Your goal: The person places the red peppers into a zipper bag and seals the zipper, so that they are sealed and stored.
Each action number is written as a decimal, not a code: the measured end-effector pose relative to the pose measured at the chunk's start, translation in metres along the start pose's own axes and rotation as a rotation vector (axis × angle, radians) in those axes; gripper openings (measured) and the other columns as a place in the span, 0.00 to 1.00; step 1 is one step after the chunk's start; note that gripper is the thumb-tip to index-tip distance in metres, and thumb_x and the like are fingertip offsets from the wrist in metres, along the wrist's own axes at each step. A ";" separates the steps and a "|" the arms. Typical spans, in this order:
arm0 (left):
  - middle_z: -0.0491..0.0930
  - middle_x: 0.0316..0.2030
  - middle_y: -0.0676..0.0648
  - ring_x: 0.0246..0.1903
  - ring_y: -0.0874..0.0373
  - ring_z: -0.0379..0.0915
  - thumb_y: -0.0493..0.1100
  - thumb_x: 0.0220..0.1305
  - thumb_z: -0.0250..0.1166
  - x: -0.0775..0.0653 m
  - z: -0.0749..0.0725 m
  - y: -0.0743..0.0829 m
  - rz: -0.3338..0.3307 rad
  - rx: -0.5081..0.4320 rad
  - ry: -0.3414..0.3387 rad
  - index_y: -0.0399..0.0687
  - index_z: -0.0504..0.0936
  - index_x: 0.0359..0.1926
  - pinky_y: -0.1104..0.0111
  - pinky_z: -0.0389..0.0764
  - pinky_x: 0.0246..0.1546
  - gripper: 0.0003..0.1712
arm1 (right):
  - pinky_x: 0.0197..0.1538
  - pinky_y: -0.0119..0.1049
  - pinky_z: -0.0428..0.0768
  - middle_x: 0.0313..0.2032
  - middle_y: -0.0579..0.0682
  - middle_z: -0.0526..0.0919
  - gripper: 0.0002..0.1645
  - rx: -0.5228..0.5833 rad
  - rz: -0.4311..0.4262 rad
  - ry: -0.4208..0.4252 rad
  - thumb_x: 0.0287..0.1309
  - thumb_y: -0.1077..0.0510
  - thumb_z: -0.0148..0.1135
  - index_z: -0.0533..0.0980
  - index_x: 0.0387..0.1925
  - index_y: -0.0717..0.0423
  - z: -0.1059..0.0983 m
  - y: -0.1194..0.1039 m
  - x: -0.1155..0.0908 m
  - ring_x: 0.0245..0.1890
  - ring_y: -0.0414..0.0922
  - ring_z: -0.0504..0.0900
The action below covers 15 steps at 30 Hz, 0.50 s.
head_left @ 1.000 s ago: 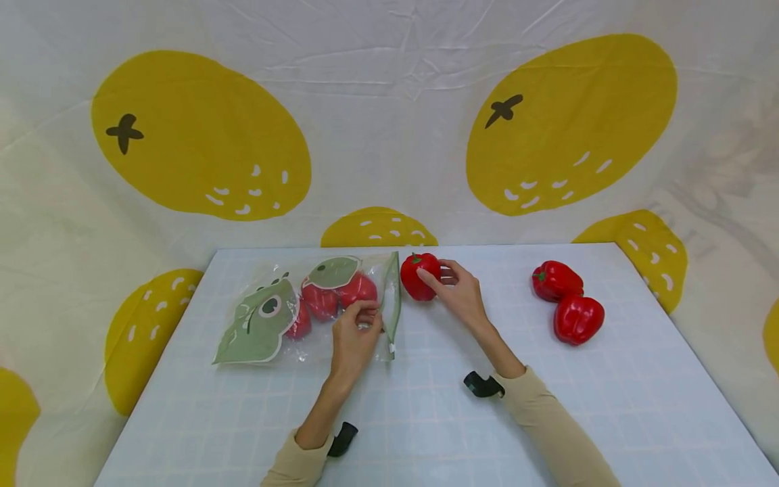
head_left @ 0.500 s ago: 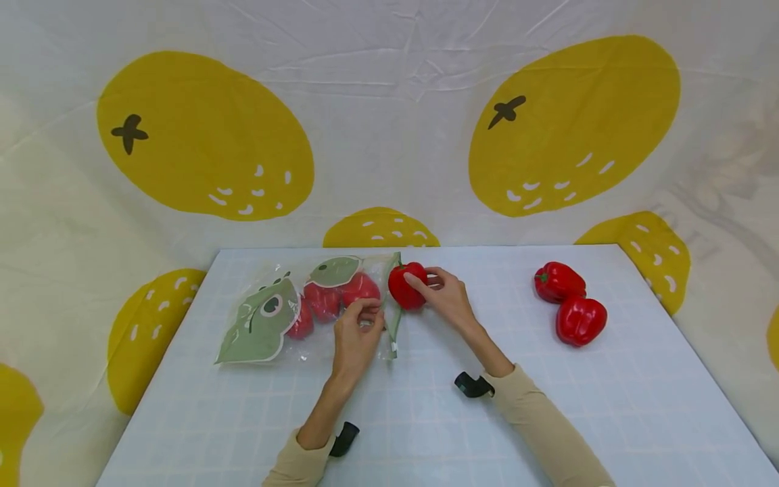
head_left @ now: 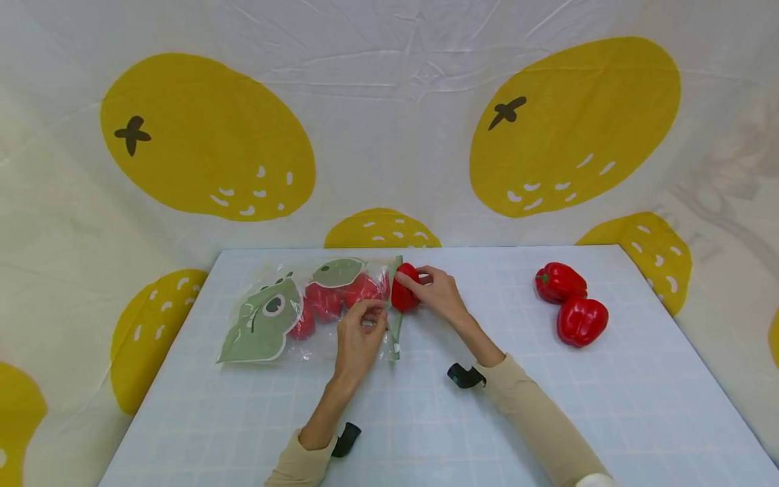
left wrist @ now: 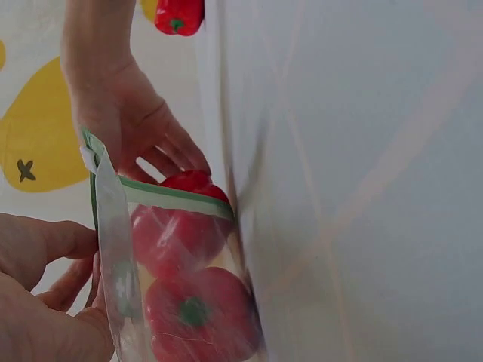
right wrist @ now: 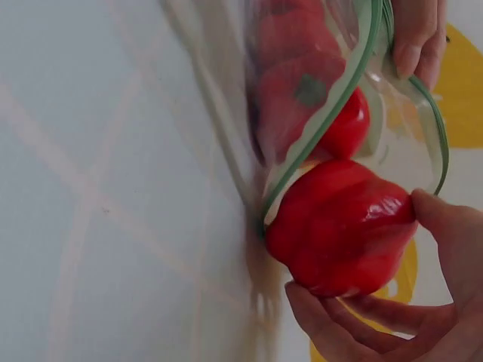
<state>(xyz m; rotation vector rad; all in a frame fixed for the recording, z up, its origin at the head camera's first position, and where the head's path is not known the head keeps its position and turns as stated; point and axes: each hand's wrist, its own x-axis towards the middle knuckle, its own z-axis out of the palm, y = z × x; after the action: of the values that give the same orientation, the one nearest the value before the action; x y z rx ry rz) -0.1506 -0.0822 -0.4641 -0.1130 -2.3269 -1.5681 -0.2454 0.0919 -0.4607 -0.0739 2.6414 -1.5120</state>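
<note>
A clear zip bag (head_left: 262,338) with green animal print lies on the table, its green-edged mouth facing right. Several red bell peppers (head_left: 325,302) show through its plastic. My left hand (head_left: 359,338) pinches the near lip of the mouth and lifts it, so the opening gapes in the right wrist view. My right hand (head_left: 441,295) grips another red bell pepper (right wrist: 343,230) between thumb and fingers. That pepper is partly inside the mouth, its leading side behind the plastic in the left wrist view.
Two more red bell peppers (head_left: 582,322) lie touching on the right side of the white table (head_left: 487,439). A pale curtain (head_left: 389,135) with large yellow fruit prints hangs behind the table's back edge.
My right hand has carried its pepper leftward from beside the bag into the mouth. My left hand has kept its hold on the bag's lip, almost unmoved.
</note>
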 end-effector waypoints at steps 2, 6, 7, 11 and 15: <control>0.85 0.40 0.44 0.37 0.52 0.83 0.31 0.65 0.69 0.000 0.000 0.001 -0.008 0.002 -0.005 0.39 0.86 0.48 0.67 0.87 0.38 0.11 | 0.47 0.43 0.87 0.55 0.58 0.82 0.41 -0.014 -0.002 -0.001 0.61 0.33 0.66 0.75 0.63 0.59 0.001 -0.001 0.002 0.53 0.54 0.81; 0.84 0.41 0.45 0.38 0.53 0.83 0.32 0.65 0.69 -0.001 0.001 0.000 -0.020 0.012 -0.008 0.41 0.86 0.49 0.67 0.87 0.39 0.11 | 0.46 0.43 0.87 0.53 0.58 0.83 0.37 -0.030 -0.017 0.007 0.62 0.36 0.66 0.76 0.60 0.60 0.004 -0.004 0.004 0.51 0.54 0.82; 0.84 0.41 0.45 0.38 0.53 0.83 0.32 0.65 0.69 -0.001 0.001 0.000 -0.020 0.013 -0.008 0.41 0.86 0.49 0.67 0.87 0.39 0.11 | 0.45 0.43 0.87 0.52 0.59 0.84 0.37 -0.033 -0.021 0.008 0.63 0.36 0.65 0.76 0.59 0.60 0.005 -0.004 0.004 0.50 0.54 0.82; 0.84 0.41 0.45 0.37 0.53 0.83 0.32 0.65 0.69 -0.001 0.001 -0.001 -0.011 0.008 -0.006 0.41 0.86 0.48 0.66 0.88 0.39 0.11 | 0.43 0.43 0.88 0.49 0.60 0.85 0.33 -0.048 -0.029 0.009 0.63 0.38 0.65 0.76 0.55 0.61 0.007 -0.007 0.004 0.45 0.54 0.84; 0.84 0.41 0.45 0.38 0.53 0.83 0.32 0.65 0.70 0.000 0.001 -0.001 -0.012 0.006 -0.014 0.42 0.86 0.49 0.67 0.87 0.40 0.12 | 0.42 0.41 0.87 0.48 0.59 0.85 0.31 -0.074 -0.037 -0.005 0.63 0.39 0.66 0.77 0.53 0.61 0.008 -0.008 0.004 0.42 0.53 0.84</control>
<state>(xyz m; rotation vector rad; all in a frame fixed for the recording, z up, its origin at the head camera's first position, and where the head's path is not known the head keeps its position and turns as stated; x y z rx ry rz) -0.1507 -0.0818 -0.4655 -0.1092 -2.3462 -1.5711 -0.2483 0.0808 -0.4579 -0.1332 2.7065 -1.4227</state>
